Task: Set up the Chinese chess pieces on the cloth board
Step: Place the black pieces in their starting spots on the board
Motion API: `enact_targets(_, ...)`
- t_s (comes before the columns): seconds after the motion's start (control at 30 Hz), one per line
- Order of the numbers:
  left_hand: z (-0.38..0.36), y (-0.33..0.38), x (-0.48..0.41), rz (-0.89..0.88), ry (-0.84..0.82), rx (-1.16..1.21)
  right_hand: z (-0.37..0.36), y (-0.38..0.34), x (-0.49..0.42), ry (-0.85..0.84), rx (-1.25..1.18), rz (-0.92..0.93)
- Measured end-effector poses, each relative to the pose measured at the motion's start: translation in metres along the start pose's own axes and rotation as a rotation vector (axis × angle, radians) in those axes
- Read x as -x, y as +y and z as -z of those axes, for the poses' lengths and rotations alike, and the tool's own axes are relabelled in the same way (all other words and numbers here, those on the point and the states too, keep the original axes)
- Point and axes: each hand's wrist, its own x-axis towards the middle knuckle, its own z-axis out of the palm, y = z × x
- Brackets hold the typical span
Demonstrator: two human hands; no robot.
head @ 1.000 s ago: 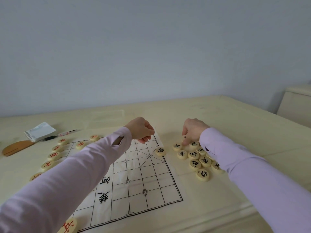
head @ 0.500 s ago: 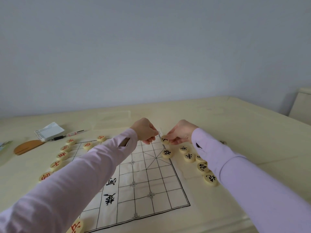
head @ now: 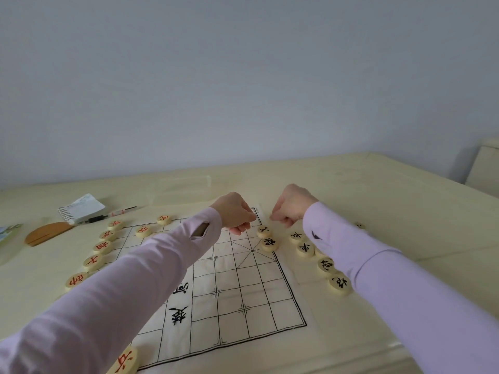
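Board: white cloth board with black grid (head: 243,292), flat on pale yellow table (head: 391,201), under the left hand.
Right hand (head: 293,207): fingers curled, tips drawn together, seemingly holding nothing.
Placed piece: round cream wooden piece with black character (head: 264,231), on the board's edge line just nearer than the right fingertips, apart from them.
Left hand (head: 235,213): loose fist just left of that piece; contents hidden.
Spare black-marked cream pieces (head: 305,249): beside the right wrist.
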Motion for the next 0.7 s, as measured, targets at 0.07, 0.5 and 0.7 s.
enact_targets(0.07, -0.001, 0.003, 0.001, -0.033, 0.008, 0.009, 0.016, 0.006, 0.005, 0.058, -0.043, 0.004)
enact_targets(0.5, -0.042, 0.050, 0.006, -0.181, -0.080, 0.009, 0.083, 0.088, 0.063, -0.007, 0.011, -0.082)
enact_targets(0.7, -0.051, 0.057, 0.007, -0.185, -0.087, -0.010, 0.090, 0.105, 0.073, -0.076, 0.076, -0.066)
